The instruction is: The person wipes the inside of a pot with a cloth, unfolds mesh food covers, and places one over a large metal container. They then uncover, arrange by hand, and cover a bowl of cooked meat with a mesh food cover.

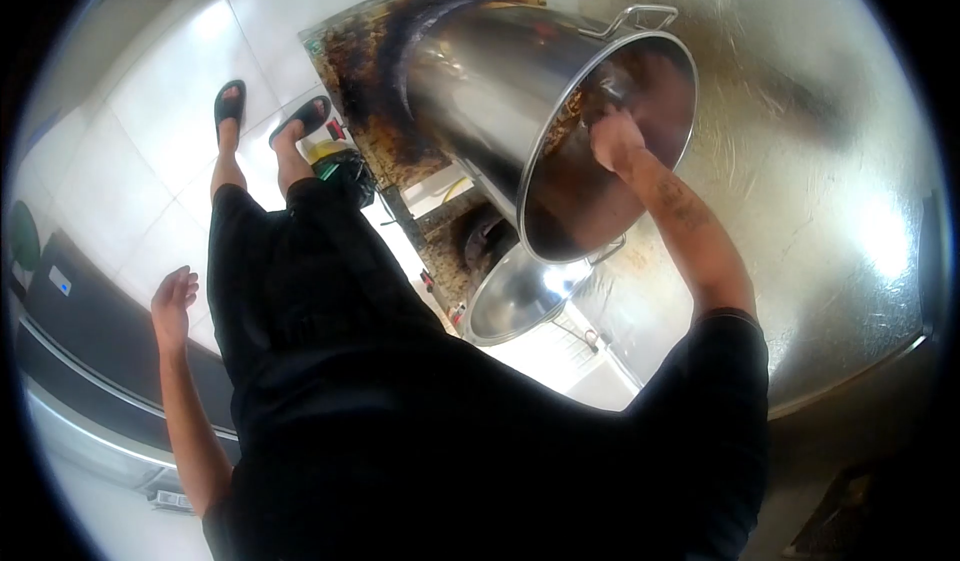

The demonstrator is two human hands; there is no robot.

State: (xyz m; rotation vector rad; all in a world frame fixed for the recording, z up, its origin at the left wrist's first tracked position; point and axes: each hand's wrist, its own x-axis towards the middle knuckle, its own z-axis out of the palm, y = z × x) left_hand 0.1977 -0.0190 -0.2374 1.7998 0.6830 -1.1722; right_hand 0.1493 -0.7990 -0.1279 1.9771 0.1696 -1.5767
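Note:
My right hand [616, 141] reaches into the mouth of a tall steel pot [490, 81]. Its fingers are closed, and what they grip is too dark and blurred to make out. Inside the pot, reddish-brown contents or staining and some orange-brown bits show near the hand. The pot has a looped handle on its rim and stands on a blackened, stained stove top [350, 91]. My left hand [175, 293] hangs at my side, away from the pot, with its fingers loosely apart and nothing in them.
A shiny round steel bowl or lid [515, 301] lies beside the pot, over a second burner. A stained metal surface [800, 221] stands beyond the pot. A dark bag [345, 173] is near my feet on the tiled floor [165, 91]. Dark cabinets [90, 291] are at the left.

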